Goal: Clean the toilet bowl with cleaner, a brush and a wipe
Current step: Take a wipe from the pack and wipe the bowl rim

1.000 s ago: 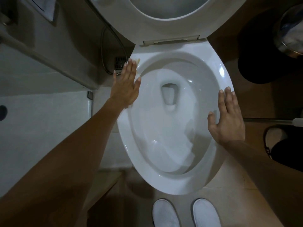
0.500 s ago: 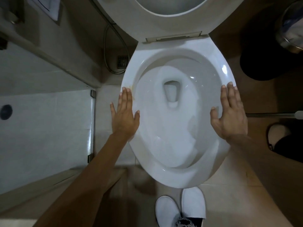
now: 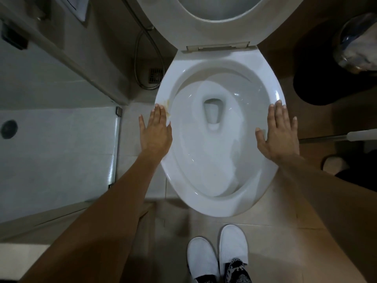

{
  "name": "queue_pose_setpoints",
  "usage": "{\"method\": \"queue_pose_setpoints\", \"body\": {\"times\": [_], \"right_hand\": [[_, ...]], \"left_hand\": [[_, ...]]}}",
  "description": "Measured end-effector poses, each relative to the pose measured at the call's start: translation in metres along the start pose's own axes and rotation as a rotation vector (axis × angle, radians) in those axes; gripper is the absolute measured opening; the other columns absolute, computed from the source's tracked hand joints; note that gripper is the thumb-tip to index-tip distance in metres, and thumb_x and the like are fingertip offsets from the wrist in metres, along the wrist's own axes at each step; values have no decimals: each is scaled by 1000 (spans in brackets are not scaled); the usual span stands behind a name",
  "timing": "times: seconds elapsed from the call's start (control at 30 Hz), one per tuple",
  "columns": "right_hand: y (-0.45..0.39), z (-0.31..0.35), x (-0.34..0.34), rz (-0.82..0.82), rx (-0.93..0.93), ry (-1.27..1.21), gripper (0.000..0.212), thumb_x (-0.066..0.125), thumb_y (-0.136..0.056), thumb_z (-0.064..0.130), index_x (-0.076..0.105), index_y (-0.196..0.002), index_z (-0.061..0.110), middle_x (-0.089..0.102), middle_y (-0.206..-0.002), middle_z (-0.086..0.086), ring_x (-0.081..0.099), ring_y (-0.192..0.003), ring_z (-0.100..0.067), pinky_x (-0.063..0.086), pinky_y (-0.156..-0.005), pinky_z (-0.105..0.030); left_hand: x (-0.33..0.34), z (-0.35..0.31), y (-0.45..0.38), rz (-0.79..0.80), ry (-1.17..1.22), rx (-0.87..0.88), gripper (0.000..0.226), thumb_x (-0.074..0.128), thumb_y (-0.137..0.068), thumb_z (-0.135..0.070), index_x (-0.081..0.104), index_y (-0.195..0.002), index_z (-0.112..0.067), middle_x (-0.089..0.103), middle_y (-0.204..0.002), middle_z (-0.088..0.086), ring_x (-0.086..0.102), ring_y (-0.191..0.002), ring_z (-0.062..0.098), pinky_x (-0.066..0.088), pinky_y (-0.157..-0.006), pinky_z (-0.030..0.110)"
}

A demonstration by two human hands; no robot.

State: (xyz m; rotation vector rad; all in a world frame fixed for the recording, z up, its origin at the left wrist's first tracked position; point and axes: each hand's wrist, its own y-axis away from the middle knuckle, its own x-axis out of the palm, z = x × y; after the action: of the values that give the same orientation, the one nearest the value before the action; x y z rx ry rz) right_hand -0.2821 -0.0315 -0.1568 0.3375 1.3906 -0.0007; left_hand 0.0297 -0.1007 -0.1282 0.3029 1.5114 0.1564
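A white toilet bowl (image 3: 206, 203) fills the middle of the head view, with its seat and lid (image 3: 204, 35) raised at the top. A yellowish stain (image 3: 166, 103) marks the left rim. My left hand (image 3: 156, 131) lies flat, palm down, over the left rim just below the stain, fingers apart and holding nothing. My right hand (image 3: 278, 131) is spread flat over the right rim, also holding nothing. A white handle on a metal rod (image 3: 346, 136), maybe the brush, pokes in from the right edge. No cleaner or wipe shows.
A glass shower partition (image 3: 114, 152) and white shower floor (image 3: 57, 152) lie to the left. A hose (image 3: 138, 64) and floor drain (image 3: 156, 75) sit behind the bowl. A lined bin (image 3: 357, 43) stands at the top right. My white slippers (image 3: 216, 254) are below the bowl.
My left hand has slid back along the left rim toward me, uncovering the yellowish stain. My right hand has stayed on the right rim. The view has shifted back slightly.
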Motion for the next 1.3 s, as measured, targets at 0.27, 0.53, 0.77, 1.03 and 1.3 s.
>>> {"method": "queue_pose_setpoints", "body": {"times": [0.27,0.53,0.77,1.03,1.3], "right_hand": [[27,30,-67,144,72,-69,73,30,-99,49,3,-154,9,-2,-162,-8,-4,-149,-20,-1,-119,-43],[70,56,-169,288,27,-73,72,28,-98,54,10,-154,13,1,-162,-6,-3,-149,-22,4,-119,-42],[73,73,-264,268,-5,-89,71,26,-99,54,11,-154,13,1,-162,-7,-4,-149,-22,4,-119,-42],[40,83,-356,169,-37,-67,71,25,-98,55,10,-154,13,-1,-162,-7,-5,-149,-22,4,-119,-43],[-15,104,-471,-53,-88,-54,72,25,-99,55,8,-155,13,-3,-162,-9,-4,-149,-23,6,-119,-45]], "left_hand": [[-63,-5,22,-29,29,-31,52,24,-103,-27,11,-152,-13,13,-159,6,11,-146,17,-2,-116,46],[-170,-6,90,-40,148,-94,51,22,-103,-33,17,-151,-18,16,-158,6,13,-146,17,-2,-115,49],[-252,-3,127,-30,182,-135,64,9,-91,-35,26,-149,-17,19,-158,5,13,-145,16,-3,-114,52],[-350,9,96,-138,180,-147,51,24,-102,-28,20,-151,-16,11,-160,1,7,-146,13,-1,-114,55],[-467,12,36,-326,204,-47,50,24,-103,-28,23,-150,-14,15,-159,2,10,-146,14,-3,-114,56]]}}
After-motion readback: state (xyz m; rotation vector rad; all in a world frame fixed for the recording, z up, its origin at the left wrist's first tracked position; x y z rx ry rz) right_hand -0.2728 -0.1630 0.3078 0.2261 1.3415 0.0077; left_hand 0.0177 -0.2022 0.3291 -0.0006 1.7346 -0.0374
